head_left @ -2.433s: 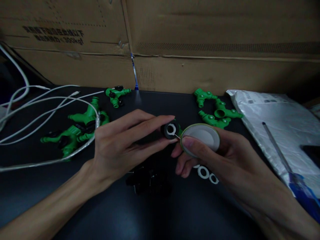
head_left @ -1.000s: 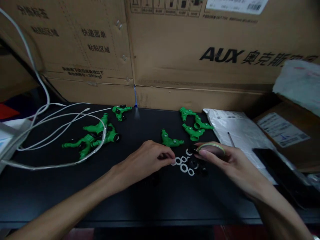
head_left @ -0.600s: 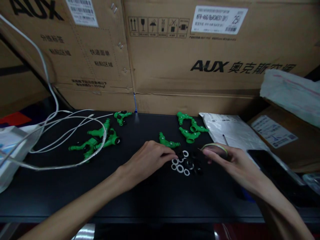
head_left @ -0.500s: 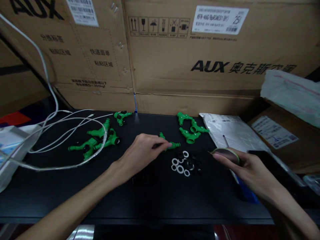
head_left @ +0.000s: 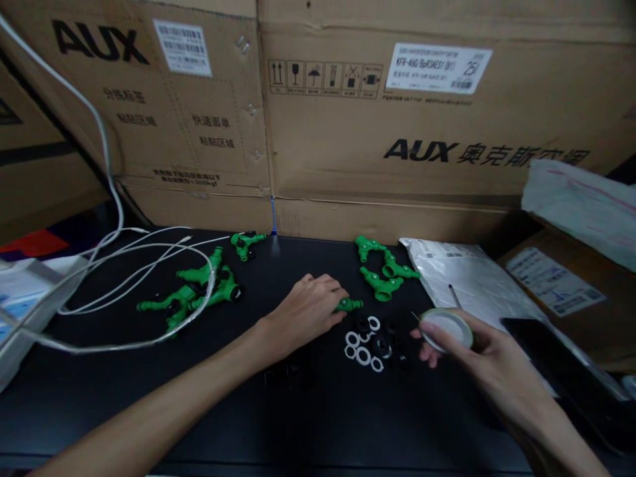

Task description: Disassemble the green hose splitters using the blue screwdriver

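Observation:
My left hand (head_left: 313, 305) is closed over a green plastic hose connector (head_left: 350, 304) on the dark tabletop. Only the connector's right end shows past the fingers; the rest is hidden. Off to the right, my right hand (head_left: 467, 338) grips a small round tin (head_left: 450, 329) with a pale face and a yellowish rim. A thin pointed tip sticks out at the tin's left side, and a slim dark rod (head_left: 453, 295) rises behind it. Between the hands lie several white washers (head_left: 363, 356) and black rings (head_left: 381, 346).
More green connectors lie at back right (head_left: 381, 287) and at left (head_left: 226, 286), where a white cable (head_left: 144, 248) loops over them. Cardboard boxes (head_left: 328, 146) wall off the back. A white plastic mailer (head_left: 462, 265) and a dark phone-like slab (head_left: 551, 371) lie at right.
My left hand has gone from a fingertip pinch to covering the connector. In my right hand the tin has tilted so its pale face shows. The view has shifted slightly.

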